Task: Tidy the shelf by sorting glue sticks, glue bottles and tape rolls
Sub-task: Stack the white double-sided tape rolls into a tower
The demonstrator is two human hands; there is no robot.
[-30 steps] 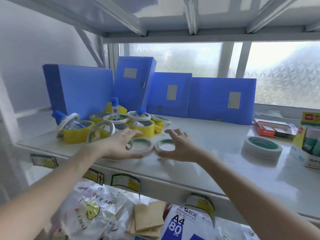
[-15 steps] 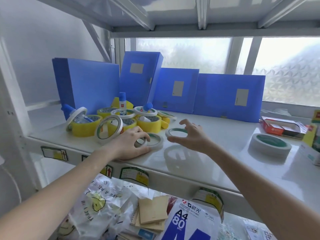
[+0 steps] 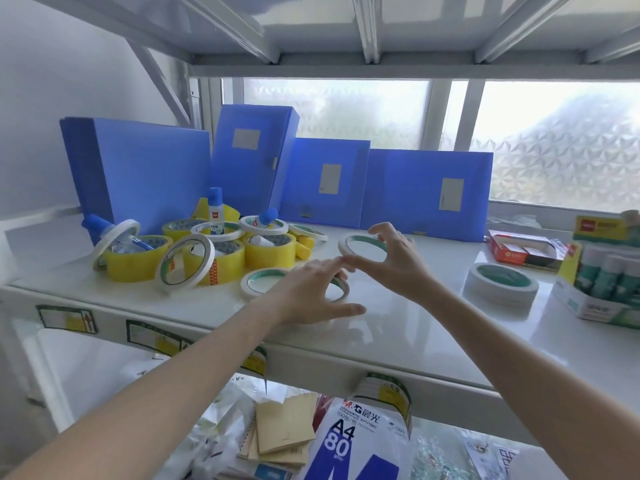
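Observation:
My right hand (image 3: 398, 268) holds a thin white tape roll with a green core (image 3: 343, 244) lifted just above the white shelf (image 3: 415, 327). My left hand (image 3: 304, 292) lies over a second thin roll (image 3: 343, 289), thumb and fingers around it. A third thin roll (image 3: 254, 284) lies flat just left of that hand. Further left is a jumble of wide yellow tape rolls (image 3: 131, 263), thin rolls and blue-capped glue bottles (image 3: 215, 213). One bottle stands upright; the others lie tilted inside rolls.
Blue file boxes (image 3: 145, 178) line the back of the shelf. A stack of white tape rolls (image 3: 498, 287) sits at the right, with a red box (image 3: 519, 252) and a box of glue sticks (image 3: 606, 282) beyond it. A4 paper (image 3: 356, 441) lies on the shelf below.
My right hand picked up a thin roll from the shelf and raised it, moving right. My left hand slid to the right onto another thin roll.

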